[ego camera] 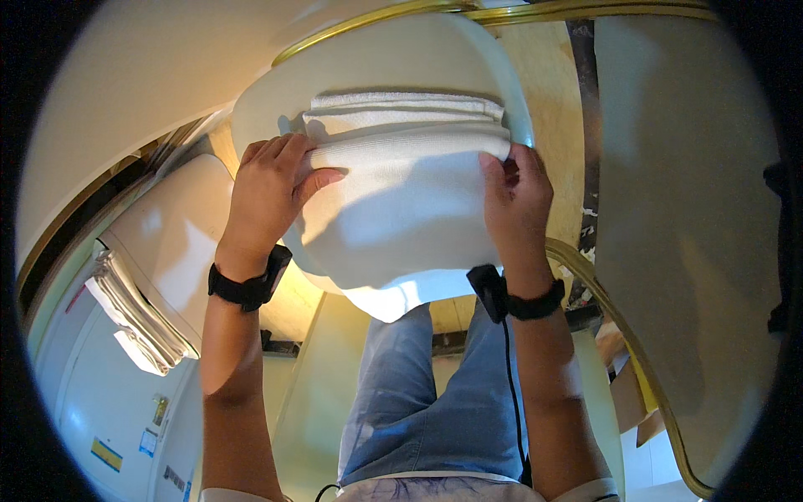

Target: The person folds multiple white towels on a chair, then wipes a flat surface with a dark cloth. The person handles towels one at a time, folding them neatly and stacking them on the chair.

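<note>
A white cloth, apparently a towel [401, 194], lies spread over a pale padded chair seat [389, 56]. Its near end drapes over the front of the seat above my knees. Across the cloth's far part runs a rounded fold, pinched at the left end by my left hand [276, 176], thumb lying on top. At the right end my right hand [517, 182] grips the same fold between thumb and fingers. Just beyond it lie folded layers of white cloth [401, 110]; whether they belong to the same piece I cannot tell. Both wrists wear black straps with small devices.
To the left, a stack of folded white cloths [141, 314] rests at the end of another pale seat [175, 232]. A gold chair frame [608, 307] curves around a grey-beige padded panel [677, 251] on the right. A black cable [511, 383] hangs from my right wrist.
</note>
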`<state>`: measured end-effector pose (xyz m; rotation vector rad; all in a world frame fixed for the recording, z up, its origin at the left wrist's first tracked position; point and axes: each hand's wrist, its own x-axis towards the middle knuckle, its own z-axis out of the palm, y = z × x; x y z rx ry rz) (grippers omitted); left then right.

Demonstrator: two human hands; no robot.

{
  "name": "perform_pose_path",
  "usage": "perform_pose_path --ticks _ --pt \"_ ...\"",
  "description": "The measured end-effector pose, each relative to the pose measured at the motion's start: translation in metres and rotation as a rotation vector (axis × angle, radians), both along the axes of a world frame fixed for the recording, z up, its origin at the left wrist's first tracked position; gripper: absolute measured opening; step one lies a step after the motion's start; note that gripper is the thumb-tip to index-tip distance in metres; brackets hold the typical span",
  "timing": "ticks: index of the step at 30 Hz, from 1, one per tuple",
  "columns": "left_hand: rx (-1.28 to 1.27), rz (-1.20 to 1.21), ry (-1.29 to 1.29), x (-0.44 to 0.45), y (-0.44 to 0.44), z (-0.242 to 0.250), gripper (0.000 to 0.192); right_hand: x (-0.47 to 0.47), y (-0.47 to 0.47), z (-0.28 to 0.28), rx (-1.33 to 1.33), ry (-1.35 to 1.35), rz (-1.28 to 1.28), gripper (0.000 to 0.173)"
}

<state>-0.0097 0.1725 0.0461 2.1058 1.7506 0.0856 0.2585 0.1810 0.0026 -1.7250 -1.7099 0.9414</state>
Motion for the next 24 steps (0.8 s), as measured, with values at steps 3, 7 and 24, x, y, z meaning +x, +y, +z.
perform_pose_path --ticks 3,7,24 --pt "0.114 0.032 0.027 -0.008 -0.006 -0.008 0.05 0.002 0.007 -0.024 0.202 0.054 0.007 0.019" --pt "-0.156 0.434 -0.246 -0.018 -0.023 -0.01 0.048 0.009 0.002 -0.023 0.018 0.198 -0.009 0.019" --pt "-0.155 0.506 -0.384 -0.001 -0.023 0.023 0.035 -0.001 0.005 0.004 -0.246 0.443 -0.173 0.018"
